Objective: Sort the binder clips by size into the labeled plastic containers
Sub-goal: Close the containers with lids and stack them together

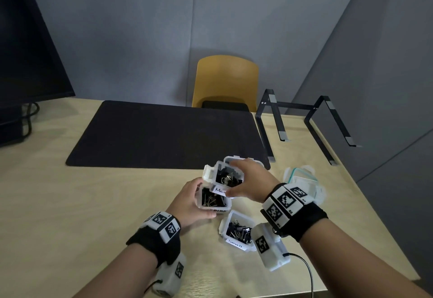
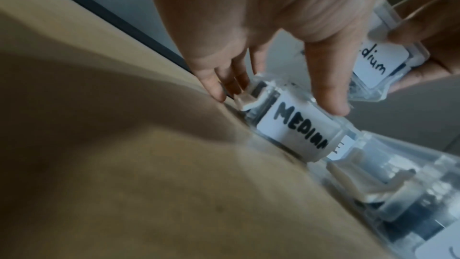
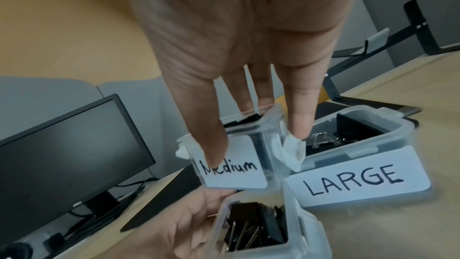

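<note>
At far left a dark monitor [image 1: 28, 40] stands on the wooden desk [image 1: 70, 204], with a black mat [image 1: 164, 133] spread beside it. Our left hand [image 1: 187, 206] curls round a clear tub [image 1: 212, 200] labelled "MEDIUM" in thick capitals; it sits on the desk near the front edge of the mat, open, with black binder clips and their wire handles heaped inside. Just above it our right hand [image 1: 250, 183] holds a second clear tub [image 1: 228, 176], thumb on its handwritten "Medium" label and fingers on the far side, tilted over the first so that its clips show at the mouth. Behind that lies the wider "LARGE" tub [image 3: 361, 145], holding big black clips. Nearer us the "Small" tub [image 1: 237, 231] stands open on the desk, full of little clips. To the right lie a lid [image 1: 302, 180] and a black laptop stand [image 1: 304, 119].
</note>
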{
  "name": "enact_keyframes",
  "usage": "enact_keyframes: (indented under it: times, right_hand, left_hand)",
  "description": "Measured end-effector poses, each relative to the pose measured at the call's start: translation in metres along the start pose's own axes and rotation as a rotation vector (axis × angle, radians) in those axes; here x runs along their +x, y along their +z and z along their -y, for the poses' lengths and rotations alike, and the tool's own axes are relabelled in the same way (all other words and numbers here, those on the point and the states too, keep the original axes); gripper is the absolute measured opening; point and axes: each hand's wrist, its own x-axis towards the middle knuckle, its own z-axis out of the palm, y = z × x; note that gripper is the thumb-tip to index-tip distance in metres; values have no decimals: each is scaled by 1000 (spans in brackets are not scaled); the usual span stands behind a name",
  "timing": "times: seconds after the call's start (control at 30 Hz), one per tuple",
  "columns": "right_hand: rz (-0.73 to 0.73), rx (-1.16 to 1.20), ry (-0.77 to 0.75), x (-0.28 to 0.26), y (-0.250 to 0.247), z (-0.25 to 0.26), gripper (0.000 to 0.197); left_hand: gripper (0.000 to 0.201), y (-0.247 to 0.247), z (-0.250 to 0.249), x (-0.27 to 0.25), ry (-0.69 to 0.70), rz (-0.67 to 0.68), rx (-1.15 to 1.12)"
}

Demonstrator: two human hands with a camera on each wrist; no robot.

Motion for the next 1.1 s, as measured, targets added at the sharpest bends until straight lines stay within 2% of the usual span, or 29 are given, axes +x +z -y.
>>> enact_keyframes:
  times: [0.17, 0.33, 0.53, 0.67, 0.97, 1.1]
  right_hand:
    - [49, -125, -50, 5, 13, 10, 79]
    - [78, -166, -69, 9, 19, 15, 78]
    - [119, -239, -92, 8, 20, 19, 78]
    - [121, -291, -114, 8, 21, 21, 69]
    - [116, -94, -56, 7, 24, 12, 79]
    - [121, -160, -77, 6, 25, 17, 77]
  left_hand:
    - [70, -3, 7, 1, -64, 53, -52]
    - [49, -6, 4, -1, -22, 55, -68]
    - [42, -7, 8, 0, -15, 50, -119]
    - [43, -7, 9, 0, -6, 58, -140]
    - [48, -9, 6, -3, 10, 41, -127]
    - [42, -9, 7, -2, 6, 33, -87]
